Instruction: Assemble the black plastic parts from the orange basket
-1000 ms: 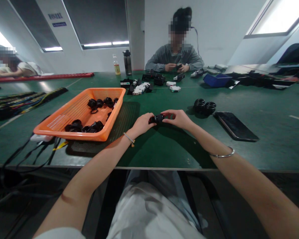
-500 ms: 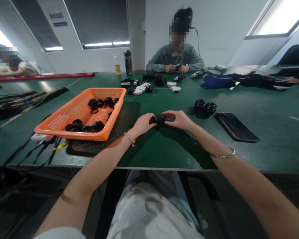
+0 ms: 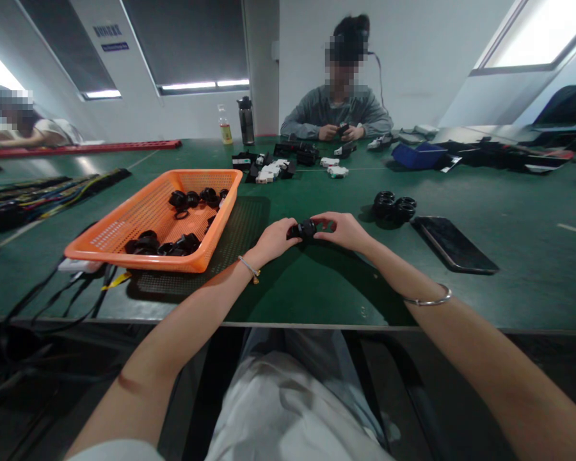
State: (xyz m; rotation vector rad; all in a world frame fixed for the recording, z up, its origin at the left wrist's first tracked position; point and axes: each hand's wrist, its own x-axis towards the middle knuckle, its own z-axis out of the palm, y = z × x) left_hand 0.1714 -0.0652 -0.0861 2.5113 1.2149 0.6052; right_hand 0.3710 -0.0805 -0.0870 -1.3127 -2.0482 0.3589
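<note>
Over the green table (image 3: 288,288), a small black round part (image 3: 308,229) is held between my two hands. My left hand (image 3: 276,239) grips its left end with thumb and fingers. At its right end, the fingertips and thumb of my right hand (image 3: 342,230) are curled round the edge. To the left stands an orange basket (image 3: 203,261) with several black parts inside, some of them ring-shaped. A cluster of black round parts (image 3: 393,208) sits right of my right hand.
A phone (image 3: 455,244) lies at the right. Black and white parts (image 3: 271,171), a dark bottle (image 3: 246,121) and a blue bin (image 3: 418,155) are farther back. Cables (image 3: 52,195) lie at the left. Across the table a person (image 3: 338,105) holds a black part.
</note>
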